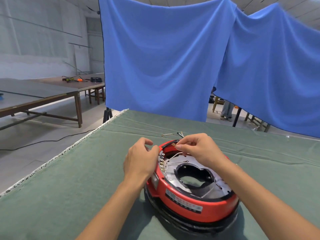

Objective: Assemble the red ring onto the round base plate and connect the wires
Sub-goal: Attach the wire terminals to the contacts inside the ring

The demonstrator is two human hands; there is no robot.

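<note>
The red ring [187,204] sits on the black round base plate [199,226] on the green cloth. A silver inner plate [174,161] with a large hole lies inside the ring. White wires [173,157] run from a terminal row [162,164] on the ring's left wall. My right hand [197,151] hovers over the ring's far side and pinches a brass wire terminal [173,144] between thumb and forefinger. My left hand [141,159] rests against the ring's left outer side, fingers curled, holding nothing that I can see.
Loose wires [174,134] with ring terminals lie on the green table cloth [69,179] just beyond the ring. A blue curtain [164,58] hangs behind the table. Wooden tables [43,96] stand at the left, and a person's legs [226,110] show at the back right.
</note>
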